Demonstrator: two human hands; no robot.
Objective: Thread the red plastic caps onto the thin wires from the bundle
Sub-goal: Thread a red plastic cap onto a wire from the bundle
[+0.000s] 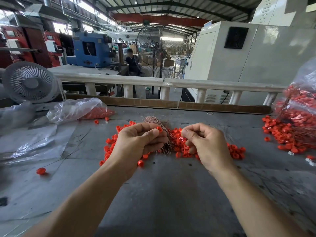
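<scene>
My left hand [140, 141] pinches a red plastic cap [159, 129] between thumb and forefinger, while its lower fingers wrap round a bundle of thin coppery wires [158, 122] that fans out behind it. My right hand [203, 142] is a little to the right, thumb and forefinger pressed together as if on a thin wire; the wire itself is too fine to see. A pile of loose red caps [236, 150] lies on the grey table [162, 194] under and around both hands.
A clear bag of red caps [80, 110] lies at the left, next to a small white fan [30, 82]. At the right edge sits a bag and heap of caps strung on wires [290, 132]. One capped wire [41, 171] lies near left. Crumpled plastic sheet [25, 144] covers the left table.
</scene>
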